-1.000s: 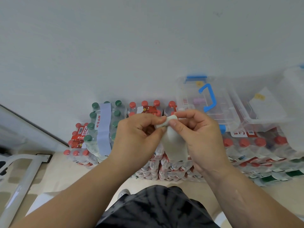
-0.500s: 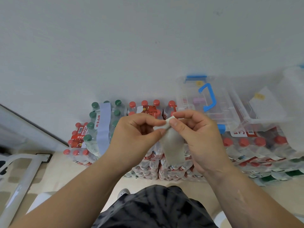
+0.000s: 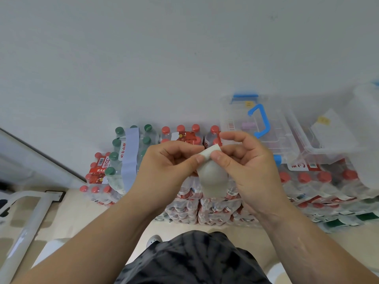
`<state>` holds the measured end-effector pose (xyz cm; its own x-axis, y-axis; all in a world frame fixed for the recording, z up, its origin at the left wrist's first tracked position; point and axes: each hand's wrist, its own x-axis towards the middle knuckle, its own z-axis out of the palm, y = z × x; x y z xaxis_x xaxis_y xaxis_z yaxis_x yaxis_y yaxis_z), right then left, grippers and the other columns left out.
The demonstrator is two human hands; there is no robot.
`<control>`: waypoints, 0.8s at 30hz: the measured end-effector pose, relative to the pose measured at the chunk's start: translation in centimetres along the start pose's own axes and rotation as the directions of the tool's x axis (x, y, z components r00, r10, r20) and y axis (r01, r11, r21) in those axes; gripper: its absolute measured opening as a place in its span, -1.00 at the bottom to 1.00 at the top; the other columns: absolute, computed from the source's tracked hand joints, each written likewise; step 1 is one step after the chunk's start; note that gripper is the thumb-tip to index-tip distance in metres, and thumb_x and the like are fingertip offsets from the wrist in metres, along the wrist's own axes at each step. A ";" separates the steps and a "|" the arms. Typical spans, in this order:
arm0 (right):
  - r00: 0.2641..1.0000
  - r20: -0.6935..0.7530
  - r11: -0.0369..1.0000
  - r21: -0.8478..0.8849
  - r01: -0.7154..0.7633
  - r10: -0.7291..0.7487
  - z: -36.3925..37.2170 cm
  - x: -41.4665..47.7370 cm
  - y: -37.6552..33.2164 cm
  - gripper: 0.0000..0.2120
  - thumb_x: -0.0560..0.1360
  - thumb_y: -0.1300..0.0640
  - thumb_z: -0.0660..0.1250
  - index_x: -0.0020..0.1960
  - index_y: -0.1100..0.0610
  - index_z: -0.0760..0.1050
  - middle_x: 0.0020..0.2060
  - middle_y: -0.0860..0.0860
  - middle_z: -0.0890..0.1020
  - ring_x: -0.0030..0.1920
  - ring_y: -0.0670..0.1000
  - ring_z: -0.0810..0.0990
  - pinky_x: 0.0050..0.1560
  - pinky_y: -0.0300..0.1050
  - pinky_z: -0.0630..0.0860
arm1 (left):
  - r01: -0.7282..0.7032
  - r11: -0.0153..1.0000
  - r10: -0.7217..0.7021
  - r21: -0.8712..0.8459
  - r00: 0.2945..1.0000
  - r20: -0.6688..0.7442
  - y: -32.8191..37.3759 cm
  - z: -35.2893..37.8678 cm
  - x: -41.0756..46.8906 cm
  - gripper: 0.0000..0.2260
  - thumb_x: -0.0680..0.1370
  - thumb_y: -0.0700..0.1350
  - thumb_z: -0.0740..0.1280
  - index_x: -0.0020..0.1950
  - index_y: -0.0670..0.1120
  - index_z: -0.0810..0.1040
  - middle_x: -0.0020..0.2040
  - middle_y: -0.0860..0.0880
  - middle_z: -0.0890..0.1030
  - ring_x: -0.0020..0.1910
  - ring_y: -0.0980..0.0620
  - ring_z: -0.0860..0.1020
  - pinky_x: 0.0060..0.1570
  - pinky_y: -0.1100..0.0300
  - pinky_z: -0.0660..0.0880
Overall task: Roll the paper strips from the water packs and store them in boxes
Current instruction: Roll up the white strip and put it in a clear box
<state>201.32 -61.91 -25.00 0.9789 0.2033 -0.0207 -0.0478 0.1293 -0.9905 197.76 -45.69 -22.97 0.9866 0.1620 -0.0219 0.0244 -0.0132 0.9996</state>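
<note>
Above the water packs [image 3: 215, 210]: smooth white paper strip [image 3: 214, 181], top edge rolled, tail hanging flat.
Left hand [image 3: 166, 171]: pinches the rolled top.
Right hand [image 3: 248, 169]: pinches it too.

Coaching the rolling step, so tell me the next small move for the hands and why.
Probably turn the pinched top end over towards the loose tail. The left hand and the right hand both pinch the paper strip at its top, and a tail hangs unrolled below them.
</note>
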 end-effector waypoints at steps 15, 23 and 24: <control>0.999 -0.016 0.999 -0.041 -0.036 0.035 0.3 -0.1 0.4 -0.86 0.49 0.17 0.48 0.00 -0.02 0.65 -0.22 0.07 0.75 -0.14 0.03 0.72 0.00 -0.07 0.63 | -0.197 0.935 0.225 0.296 0.973 -0.061 -1.5 0.3 0.0 -0.81 0.41 -0.32 0.54 -0.17 -0.02 0.71 -0.14 0.07 0.67 -0.13 0.07 0.64 -0.13 0.26 0.55; 0.995 0.097 0.992 -0.119 0.049 -0.038 -1.2 0.5 0.5 -0.70 0.46 0.27 0.50 0.00 -0.13 0.69 -0.26 0.00 0.70 -0.18 -0.07 0.67 -0.05 -0.16 0.62 | 0.006 0.997 -0.012 0.074 0.997 0.079 -0.8 0.0 -0.2 -0.69 0.48 -0.35 0.45 0.18 -0.08 0.65 -0.11 -0.16 0.72 -0.11 -0.23 0.68 -0.05 -0.07 0.66; 0.990 0.138 0.989 -0.139 0.046 -0.027 -1.5 0.7 0.4 -0.68 0.47 0.29 0.49 0.03 -0.13 0.68 -0.27 -0.03 0.69 -0.18 -0.06 0.67 -0.05 -0.14 0.62 | 0.019 0.998 -0.024 0.065 0.996 0.091 -0.7 -0.1 -0.1 -0.67 0.50 -0.36 0.43 0.23 -0.11 0.63 -0.11 -0.18 0.72 -0.13 -0.19 0.69 -0.06 0.00 0.66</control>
<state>202.24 -63.14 -25.65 0.9429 0.3322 0.0248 0.0254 0.0024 -0.9997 197.60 -45.62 -23.68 0.9963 0.0714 -0.0478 0.0531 -0.0742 0.9958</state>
